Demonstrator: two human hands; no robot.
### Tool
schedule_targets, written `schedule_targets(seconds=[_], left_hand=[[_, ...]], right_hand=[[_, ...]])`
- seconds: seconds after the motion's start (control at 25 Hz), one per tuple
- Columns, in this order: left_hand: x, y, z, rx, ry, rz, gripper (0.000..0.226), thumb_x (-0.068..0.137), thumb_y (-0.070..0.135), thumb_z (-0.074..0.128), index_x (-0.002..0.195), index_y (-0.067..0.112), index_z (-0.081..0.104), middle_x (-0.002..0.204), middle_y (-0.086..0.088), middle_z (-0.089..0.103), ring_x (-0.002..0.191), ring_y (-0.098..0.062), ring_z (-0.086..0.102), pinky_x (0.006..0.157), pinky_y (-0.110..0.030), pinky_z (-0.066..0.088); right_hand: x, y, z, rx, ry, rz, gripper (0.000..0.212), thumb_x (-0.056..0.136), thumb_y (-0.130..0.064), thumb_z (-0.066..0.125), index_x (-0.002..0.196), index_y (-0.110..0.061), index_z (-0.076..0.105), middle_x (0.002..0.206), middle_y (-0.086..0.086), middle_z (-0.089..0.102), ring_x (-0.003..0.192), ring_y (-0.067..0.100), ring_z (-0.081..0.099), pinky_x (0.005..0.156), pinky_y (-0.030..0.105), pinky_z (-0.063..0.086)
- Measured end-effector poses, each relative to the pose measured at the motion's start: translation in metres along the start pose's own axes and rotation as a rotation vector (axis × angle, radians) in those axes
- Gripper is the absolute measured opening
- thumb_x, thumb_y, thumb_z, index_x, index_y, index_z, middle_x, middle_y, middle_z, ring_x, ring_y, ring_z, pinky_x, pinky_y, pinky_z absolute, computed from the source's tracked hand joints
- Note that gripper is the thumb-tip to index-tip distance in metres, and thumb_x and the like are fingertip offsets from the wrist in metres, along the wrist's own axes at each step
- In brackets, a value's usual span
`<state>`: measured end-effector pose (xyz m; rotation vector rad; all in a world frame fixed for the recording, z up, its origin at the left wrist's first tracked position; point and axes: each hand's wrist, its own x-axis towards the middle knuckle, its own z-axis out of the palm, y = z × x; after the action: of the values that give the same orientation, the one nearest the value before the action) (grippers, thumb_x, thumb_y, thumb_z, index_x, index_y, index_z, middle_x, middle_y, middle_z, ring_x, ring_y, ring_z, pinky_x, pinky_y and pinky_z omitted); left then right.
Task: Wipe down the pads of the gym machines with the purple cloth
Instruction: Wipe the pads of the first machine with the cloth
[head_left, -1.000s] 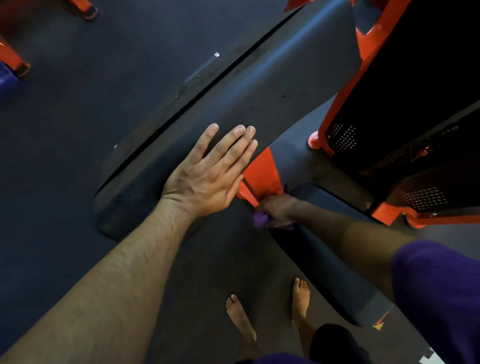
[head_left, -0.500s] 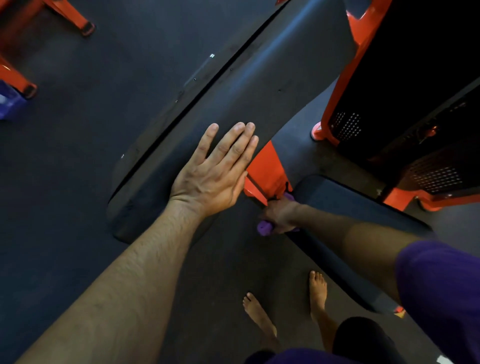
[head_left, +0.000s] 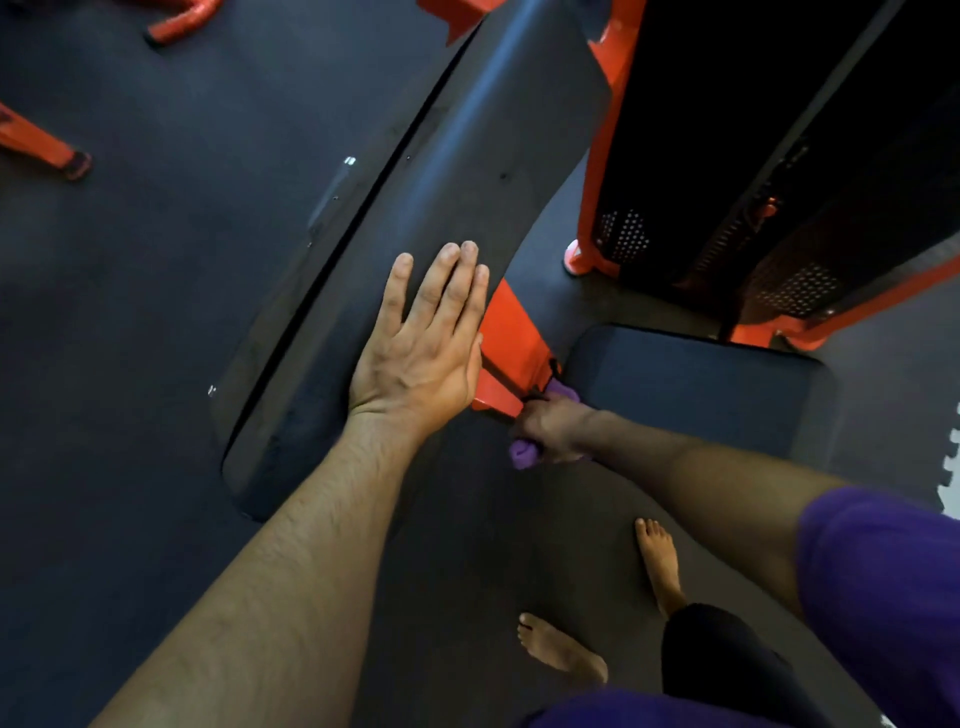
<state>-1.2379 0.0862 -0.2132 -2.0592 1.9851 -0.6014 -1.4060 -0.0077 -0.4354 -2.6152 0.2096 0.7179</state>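
A long black back pad (head_left: 457, 171) slants across the middle of the view. My left hand (head_left: 421, 353) lies flat on its lower part, fingers stretched out and close together, holding nothing. Below it sits a dark seat pad (head_left: 701, 389). My right hand (head_left: 553, 428) is closed around the bunched purple cloth (head_left: 522, 456) at the seat pad's near left corner, right by the orange frame bar (head_left: 506, 358). Purple cloth pokes out on both sides of the fist.
A black weight-stack housing (head_left: 779, 156) with orange posts (head_left: 605, 156) rises at the right. Orange frame feet (head_left: 47, 150) of other machines show at the upper left. My bare feet (head_left: 566, 649) stand on the dark rubber floor.
The view has swung so more of the seat pad shows. My right hand with the cloth stays at the pad's corner by the orange bar. My left hand stays flat on the back pad.
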Motion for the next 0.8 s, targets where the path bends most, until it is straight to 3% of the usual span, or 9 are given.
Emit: schedule_targets(seconds=[0.12, 0.2, 0.28, 0.36, 0.48, 0.6, 0.68, 0.72, 0.8], left_hand=[[0.000, -0.002, 0.003, 0.033, -0.011, 0.001, 0.064, 0.108, 0.035, 0.030, 0.163, 0.006, 0.017, 0.172, -0.016, 0.011, 0.159, -0.030, 0.011, 0.127, -0.059, 0.001], [0.001, -0.003, 0.001, 0.029, -0.030, -0.006, 0.064, 0.108, 0.035, 0.029, 0.163, 0.007, 0.017, 0.172, -0.015, 0.010, 0.160, -0.030, 0.009, 0.127, -0.059, 0.001], [0.000, -0.001, -0.002, 0.033, -0.066, 0.020, 0.064, 0.109, 0.036, 0.027, 0.164, 0.008, 0.013, 0.173, -0.014, 0.006, 0.160, -0.030, 0.005, 0.127, -0.060, 0.001], [-0.001, -0.002, -0.004, 0.046, -0.092, 0.060, 0.065, 0.109, 0.037, 0.023, 0.165, 0.009, 0.006, 0.173, -0.012, 0.001, 0.160, -0.029, 0.000, 0.126, -0.061, 0.000], [0.000, -0.004, -0.006, 0.060, -0.140, 0.121, 0.066, 0.109, 0.037, 0.020, 0.164, 0.008, -0.001, 0.173, -0.011, -0.004, 0.160, -0.029, -0.005, 0.125, -0.061, -0.001], [0.001, -0.006, -0.012, 0.031, -0.179, 0.191, 0.069, 0.108, 0.041, 0.017, 0.164, 0.005, -0.002, 0.173, -0.014, -0.005, 0.160, -0.030, -0.006, 0.126, -0.061, -0.002], [0.010, -0.024, -0.014, 0.036, -0.214, 0.333, 0.071, 0.107, 0.044, 0.012, 0.164, 0.003, 0.001, 0.173, -0.016, -0.002, 0.160, -0.031, -0.004, 0.127, -0.057, 0.000], [0.018, -0.035, -0.014, 0.039, -0.203, 0.427, 0.070, 0.107, 0.044, 0.012, 0.164, 0.004, 0.009, 0.173, -0.016, 0.004, 0.160, -0.030, 0.002, 0.128, -0.053, 0.003], [0.033, -0.052, -0.016, 0.027, -0.183, 0.548, 0.070, 0.105, 0.045, 0.014, 0.163, 0.007, 0.023, 0.171, -0.012, 0.017, 0.159, -0.026, 0.012, 0.129, -0.050, 0.008]], right_hand=[[-0.026, -0.038, 0.017, 0.395, 0.387, 0.157, 0.030, 0.069, -0.034, 0.052, 0.099, -0.034, 0.056, 0.101, -0.011, 0.059, 0.098, 0.018, 0.053, 0.084, 0.039, 0.041], [-0.041, -0.073, 0.026, 0.734, 0.599, 0.287, 0.016, 0.077, -0.026, 0.057, 0.089, -0.036, 0.055, 0.093, -0.014, 0.058, 0.090, 0.015, 0.054, 0.082, 0.037, 0.043], [-0.052, -0.106, 0.035, 1.186, 0.784, 0.560, 0.011, 0.091, -0.035, 0.068, 0.101, -0.031, 0.065, 0.100, -0.010, 0.067, 0.090, 0.012, 0.062, 0.082, 0.030, 0.049], [-0.053, -0.119, 0.048, 1.707, 0.919, 0.920, 0.029, 0.096, -0.042, 0.065, 0.114, -0.019, 0.066, 0.110, 0.001, 0.070, 0.092, 0.014, 0.066, 0.081, 0.027, 0.052], [-0.048, -0.130, 0.055, 2.299, 1.063, 1.237, 0.029, 0.103, -0.040, 0.054, 0.107, -0.012, 0.062, 0.102, 0.013, 0.068, 0.095, 0.031, 0.068, 0.088, 0.047, 0.057], [-0.028, -0.136, 0.049, 2.540, 1.201, 1.323, 0.044, 0.105, -0.045, 0.042, 0.101, -0.006, 0.061, 0.086, 0.015, 0.066, 0.076, 0.034, 0.067, 0.063, 0.042, 0.057], [-0.004, -0.118, 0.061, 2.595, 1.294, 1.370, 0.061, 0.095, -0.060, 0.040, 0.110, -0.004, 0.061, 0.096, 0.020, 0.070, 0.081, 0.038, 0.071, 0.054, 0.039, 0.058], [-0.003, -0.110, 0.052, 2.635, 1.344, 1.406, 0.070, 0.090, -0.064, 0.039, 0.116, -0.002, 0.058, 0.106, 0.024, 0.070, 0.091, 0.042, 0.070, 0.059, 0.041, 0.061], [-0.016, -0.107, 0.013, 2.727, 1.445, 1.374, 0.067, 0.100, -0.054, 0.031, 0.114, 0.007, 0.054, 0.108, 0.031, 0.063, 0.097, 0.047, 0.063, 0.076, 0.040, 0.060]])
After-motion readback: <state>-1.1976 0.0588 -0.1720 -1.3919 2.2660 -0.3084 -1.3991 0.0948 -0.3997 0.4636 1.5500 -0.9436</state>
